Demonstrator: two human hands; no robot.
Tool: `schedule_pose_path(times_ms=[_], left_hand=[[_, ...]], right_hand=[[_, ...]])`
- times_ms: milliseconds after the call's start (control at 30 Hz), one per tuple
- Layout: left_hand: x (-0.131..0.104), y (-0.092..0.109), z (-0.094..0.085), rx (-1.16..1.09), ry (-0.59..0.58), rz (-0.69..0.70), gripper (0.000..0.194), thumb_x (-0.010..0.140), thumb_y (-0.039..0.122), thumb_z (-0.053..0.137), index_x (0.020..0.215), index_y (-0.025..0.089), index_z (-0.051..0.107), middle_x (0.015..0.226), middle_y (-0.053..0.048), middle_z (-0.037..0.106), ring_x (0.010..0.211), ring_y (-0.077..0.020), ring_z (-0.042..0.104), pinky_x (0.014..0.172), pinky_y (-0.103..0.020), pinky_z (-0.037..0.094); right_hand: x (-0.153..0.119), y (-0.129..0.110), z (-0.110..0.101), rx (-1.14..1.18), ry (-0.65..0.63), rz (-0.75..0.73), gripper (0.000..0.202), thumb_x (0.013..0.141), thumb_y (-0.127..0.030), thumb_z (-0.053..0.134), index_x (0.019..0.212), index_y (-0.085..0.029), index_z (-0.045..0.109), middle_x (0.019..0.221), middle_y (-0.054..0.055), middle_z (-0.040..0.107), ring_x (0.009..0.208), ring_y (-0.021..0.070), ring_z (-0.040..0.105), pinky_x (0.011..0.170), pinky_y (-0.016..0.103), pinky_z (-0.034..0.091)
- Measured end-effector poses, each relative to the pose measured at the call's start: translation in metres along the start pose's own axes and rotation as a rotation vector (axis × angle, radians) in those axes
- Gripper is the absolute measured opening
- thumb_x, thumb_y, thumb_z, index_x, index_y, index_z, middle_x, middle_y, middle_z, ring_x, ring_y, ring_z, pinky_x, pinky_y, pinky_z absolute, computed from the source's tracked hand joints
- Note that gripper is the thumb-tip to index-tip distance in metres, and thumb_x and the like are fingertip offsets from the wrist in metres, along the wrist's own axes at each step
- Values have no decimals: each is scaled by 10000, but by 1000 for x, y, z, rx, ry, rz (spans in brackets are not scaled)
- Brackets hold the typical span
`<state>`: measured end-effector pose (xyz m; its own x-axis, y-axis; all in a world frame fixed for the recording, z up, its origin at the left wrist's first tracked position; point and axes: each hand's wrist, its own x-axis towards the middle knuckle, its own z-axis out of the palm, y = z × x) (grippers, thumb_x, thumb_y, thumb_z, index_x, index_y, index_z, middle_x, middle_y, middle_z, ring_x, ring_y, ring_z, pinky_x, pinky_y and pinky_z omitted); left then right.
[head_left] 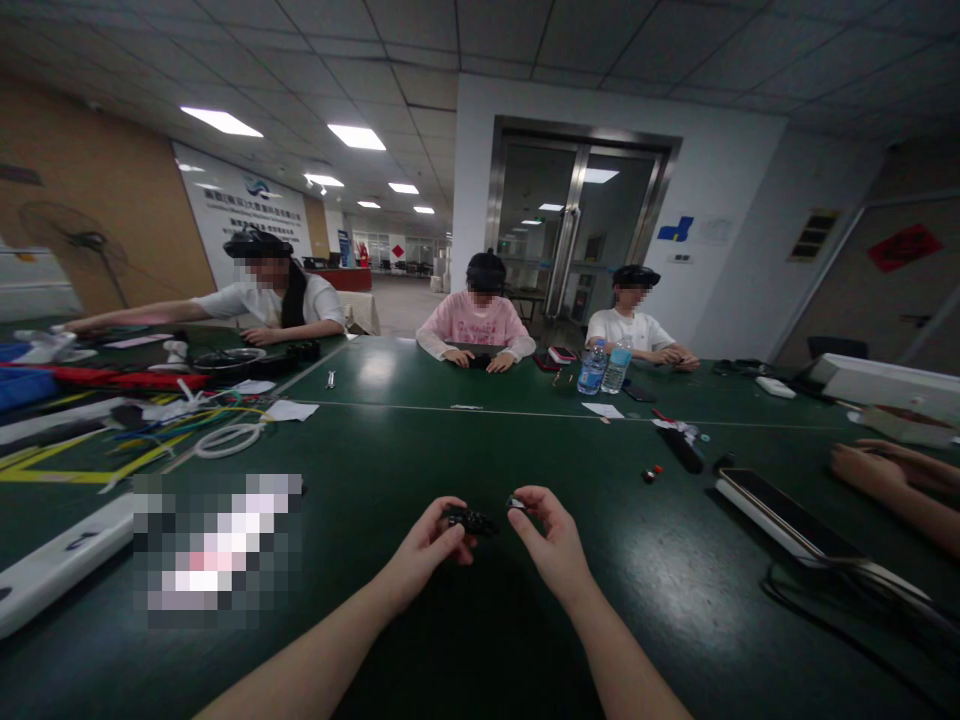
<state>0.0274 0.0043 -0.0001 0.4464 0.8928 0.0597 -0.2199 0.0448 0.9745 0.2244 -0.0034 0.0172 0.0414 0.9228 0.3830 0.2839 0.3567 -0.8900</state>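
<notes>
Above the near part of the dark green table [390,455], my left hand [424,550] grips a small black part [472,521] between thumb and fingers. Its right end points toward my other hand. My right hand [551,540] is just to the right, pinching a small dark and silvery piece [515,504] at its fingertips. A narrow gap separates the two pieces. Their exact shapes are too small to tell.
On the left lie a long white device [67,560], a blurred-out phone-like object and tangled cables [229,438]. To the right are a black-topped device [787,515], a black tool [681,449] and another person's hands [874,470]. Bottles [616,367] and several seated people are beyond.
</notes>
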Motion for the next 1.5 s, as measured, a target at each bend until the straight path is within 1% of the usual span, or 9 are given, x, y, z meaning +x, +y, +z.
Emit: schedule_pose_path(times_ms=[100, 233, 467, 600, 767, 867, 1033, 1233, 1500], left_hand=[[0, 0, 1, -15, 26, 6, 341, 769, 384, 579, 1024, 192, 460, 778, -16, 615, 667, -143, 590, 650, -289, 426], [1, -1, 0, -101, 30, 16, 323, 730, 396, 604, 938, 176, 494, 720, -12, 614, 661, -159, 591, 642, -298, 426], [2, -4, 0, -170, 11, 7, 299, 731, 341, 577, 948, 156, 488, 656, -24, 633, 619, -165, 600, 591, -280, 418], [2, -4, 0, -163, 41, -7, 297, 732, 283, 582, 982, 159, 481, 730, -31, 633, 652, -167, 615, 606, -283, 425], [2, -4, -3, -112, 17, -25, 288, 748, 243, 577, 1008, 181, 471, 835, -35, 622, 720, -179, 628, 639, -295, 442], [1, -4, -3, -95, 8, -14, 282, 758, 245, 571, 1013, 190, 464, 859, -34, 619, 730, -178, 629, 650, -298, 446], [0, -2, -1, -41, 50, -17, 286, 758, 253, 586, 1010, 180, 472, 878, -45, 619, 766, -184, 628, 665, -296, 445], [0, 2, 1, 10, 33, -43, 339, 761, 227, 573, 1069, 187, 438, 925, -47, 613, 729, -164, 620, 665, -302, 456], [2, -1, 2, 49, 30, -21, 425, 748, 288, 606, 1111, 199, 402, 983, -63, 600, 716, -156, 616, 663, -303, 460]], right_hand=[[0, -1, -2, 12, 13, 17, 241, 740, -374, 600, 920, -215, 582, 876, 38, 622, 853, 200, 582, 806, 359, 444], [0, -3, -2, 42, 29, 19, 269, 743, -419, 588, 916, -212, 580, 874, 42, 618, 838, 195, 579, 790, 346, 452], [0, -1, -4, 81, 57, 1, 260, 749, -399, 590, 928, -213, 562, 875, 40, 603, 828, 188, 573, 780, 346, 461], [1, 3, -4, 114, 96, -5, 285, 743, -410, 596, 940, -207, 557, 882, 45, 603, 833, 188, 579, 780, 348, 468], [2, 3, -6, 123, 123, 17, 340, 735, -401, 605, 1012, -211, 552, 931, 53, 608, 871, 195, 582, 800, 356, 469], [2, 1, -7, 94, 124, 14, 308, 724, -385, 621, 972, -209, 574, 908, 48, 615, 856, 194, 585, 811, 370, 466], [1, -1, -8, 58, 129, 29, 272, 709, -381, 639, 918, -210, 605, 878, 44, 630, 836, 198, 594, 790, 379, 483], [2, 1, -8, 69, 124, 19, 286, 705, -388, 642, 927, -211, 610, 888, 46, 634, 839, 196, 596, 803, 382, 481], [4, 9, -7, 127, 170, 11, 348, 693, -377, 654, 991, -210, 588, 937, 59, 633, 874, 200, 598, 813, 383, 485]])
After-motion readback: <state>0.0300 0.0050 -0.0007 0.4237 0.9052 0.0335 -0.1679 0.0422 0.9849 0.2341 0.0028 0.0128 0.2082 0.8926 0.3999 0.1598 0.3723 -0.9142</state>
